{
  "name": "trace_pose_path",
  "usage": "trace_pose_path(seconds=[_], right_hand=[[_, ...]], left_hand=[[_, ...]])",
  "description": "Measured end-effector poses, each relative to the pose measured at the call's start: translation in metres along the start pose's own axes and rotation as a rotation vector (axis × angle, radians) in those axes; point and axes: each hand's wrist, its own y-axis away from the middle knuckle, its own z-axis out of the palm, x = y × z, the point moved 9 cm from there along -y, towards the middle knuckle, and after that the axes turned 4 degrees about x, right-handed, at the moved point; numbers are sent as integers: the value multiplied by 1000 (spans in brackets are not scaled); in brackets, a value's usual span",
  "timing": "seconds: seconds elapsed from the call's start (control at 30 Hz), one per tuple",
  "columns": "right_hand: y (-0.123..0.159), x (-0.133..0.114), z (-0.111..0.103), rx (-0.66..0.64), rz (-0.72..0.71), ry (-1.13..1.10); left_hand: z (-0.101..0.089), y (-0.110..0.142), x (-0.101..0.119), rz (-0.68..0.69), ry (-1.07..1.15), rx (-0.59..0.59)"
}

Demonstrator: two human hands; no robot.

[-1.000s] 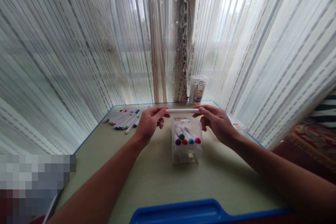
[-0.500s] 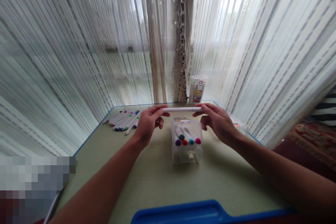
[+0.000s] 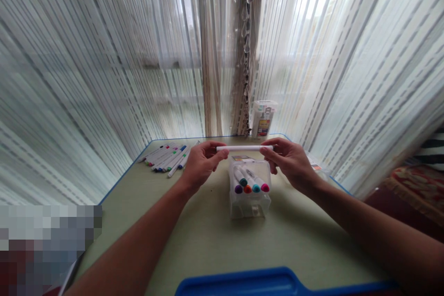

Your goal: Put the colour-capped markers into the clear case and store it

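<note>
Tabletop point(image 3: 294, 240) below, fingers point(image 3: 266, 149) hide white marker's point(image 3: 243, 148) ends.

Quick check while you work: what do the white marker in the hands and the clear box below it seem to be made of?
The white marker looks like smooth plastic, with a faint sheen along its barrel. The clear box looks like rigid transparent plastic, probably, since the markers inside show through its walls.
</note>
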Motion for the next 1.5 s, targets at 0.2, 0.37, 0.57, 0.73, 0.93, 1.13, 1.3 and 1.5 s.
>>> trace_pose_path(seconds=[0.2,0.37,0.57,0.73,0.93,1.13,1.3,1.5], right_hand=[[2,-3,3,-25,-20,35],[1,-3,4,-23,-19,68],[0,-4,4,-21,-30,67],[-1,-1,0,-5,-17,35],[-2,4,-2,7,41,-54],[0,4,-1,-1,77,-114],[-1,4,-1,6,85,-127],[0,4,-2,10,88,-122]], left_hand=[[2,2,-1,-4,-37,0],[2,1,-2,-9,-44,-4],[1,-1,-3,6,-44,-17],[0,-2,-1,5,-4,-4],[1,-2,-2,-29,78,-15],[1,-1,-4,-65,136,-18],[2,-1,-5,-76,159,-25],[1,-1,-3,-71,160,-26]])
